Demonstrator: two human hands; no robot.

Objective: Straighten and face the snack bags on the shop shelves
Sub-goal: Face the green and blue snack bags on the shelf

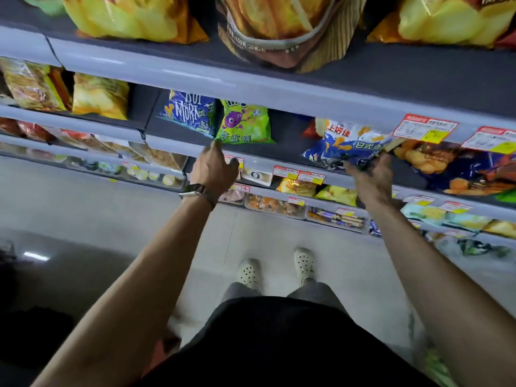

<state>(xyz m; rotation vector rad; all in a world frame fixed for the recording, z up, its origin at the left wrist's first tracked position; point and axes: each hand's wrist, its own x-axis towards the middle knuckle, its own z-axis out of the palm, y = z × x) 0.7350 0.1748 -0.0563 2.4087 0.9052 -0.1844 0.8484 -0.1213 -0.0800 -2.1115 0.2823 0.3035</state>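
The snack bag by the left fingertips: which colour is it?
The bag is bright green, with a purple cartoon figure; head view.

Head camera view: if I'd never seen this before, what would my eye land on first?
Two bare arms stretch up to a shelf of bright snack bags. The left hand touches the lower corner of a lime green bag with a purple cartoon creature. The right hand, blurred, reaches the bottom edge of a tilted blue and white bag. Big yellow bags loom higher up, at the top of the view.
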